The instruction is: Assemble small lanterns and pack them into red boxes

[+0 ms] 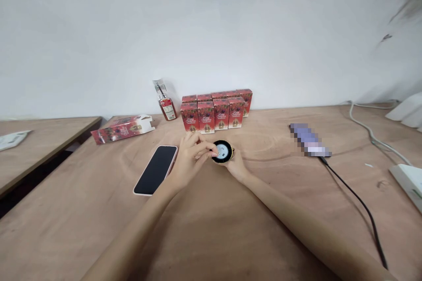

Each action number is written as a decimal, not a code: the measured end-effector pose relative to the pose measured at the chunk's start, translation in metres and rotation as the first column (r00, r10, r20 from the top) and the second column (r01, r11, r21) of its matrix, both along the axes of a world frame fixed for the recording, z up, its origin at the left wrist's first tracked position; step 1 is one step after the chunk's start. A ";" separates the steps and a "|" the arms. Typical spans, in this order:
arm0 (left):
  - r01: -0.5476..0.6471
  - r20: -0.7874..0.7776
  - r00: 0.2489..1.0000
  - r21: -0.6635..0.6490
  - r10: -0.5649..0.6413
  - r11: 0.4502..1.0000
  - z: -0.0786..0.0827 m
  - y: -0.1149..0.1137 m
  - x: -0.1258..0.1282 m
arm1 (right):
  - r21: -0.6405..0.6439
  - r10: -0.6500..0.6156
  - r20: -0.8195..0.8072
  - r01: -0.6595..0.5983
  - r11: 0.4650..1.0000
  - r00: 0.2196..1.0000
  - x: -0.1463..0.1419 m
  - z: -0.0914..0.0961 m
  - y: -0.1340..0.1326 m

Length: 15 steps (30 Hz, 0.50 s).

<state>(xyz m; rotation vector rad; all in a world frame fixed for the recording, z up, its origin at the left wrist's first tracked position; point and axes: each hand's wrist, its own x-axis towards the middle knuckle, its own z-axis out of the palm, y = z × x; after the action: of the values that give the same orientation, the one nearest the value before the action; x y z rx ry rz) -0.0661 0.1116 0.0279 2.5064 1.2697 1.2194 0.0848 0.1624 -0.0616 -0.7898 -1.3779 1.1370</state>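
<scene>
A small round black jar [223,151] with a gold rim and a pale top is held just above the wooden table [211,228]. My right hand [235,166] cups it from below and behind, fingers wrapped round it. My left hand [192,158] is on its left side, thumb and fingertips pinched at the jar's top edge. A black phone [155,169] in a pale case lies face up just left of my left hand.
Several red cartons [216,113] stand in rows by the white wall. An unfolded red carton [122,129] lies to the left, a small sachet [165,102] leans nearby. A blurred device [310,140] with a black cable [358,199] lies right. White items [409,180] sit far right.
</scene>
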 end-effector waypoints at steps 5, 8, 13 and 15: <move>0.007 -0.029 1.000 -0.035 -0.009 0.999 -0.002 0.002 0.000 | -0.005 -0.004 0.003 0.004 1.000 1.000 0.000 0.000 0.000; 0.018 -0.052 0.998 -0.024 -0.019 1.000 0.001 0.002 -0.001 | 0.012 0.003 -0.001 -0.003 1.000 1.000 0.000 0.001 0.000; 0.052 -0.089 0.994 -0.052 -0.057 0.997 0.005 0.001 -0.003 | 0.013 0.030 0.003 -0.030 0.999 1.000 0.000 0.002 -0.001; 0.056 -0.092 0.994 -0.089 -0.064 0.994 0.005 0.001 -0.004 | 0.014 0.022 0.013 -0.022 1.000 1.000 0.000 0.002 -0.002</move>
<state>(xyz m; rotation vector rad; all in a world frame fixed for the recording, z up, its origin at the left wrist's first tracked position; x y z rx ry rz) -0.0696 0.1128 0.0334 2.5475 1.2285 1.0221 0.0848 0.1603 -0.0592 -0.7747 -1.4075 1.1392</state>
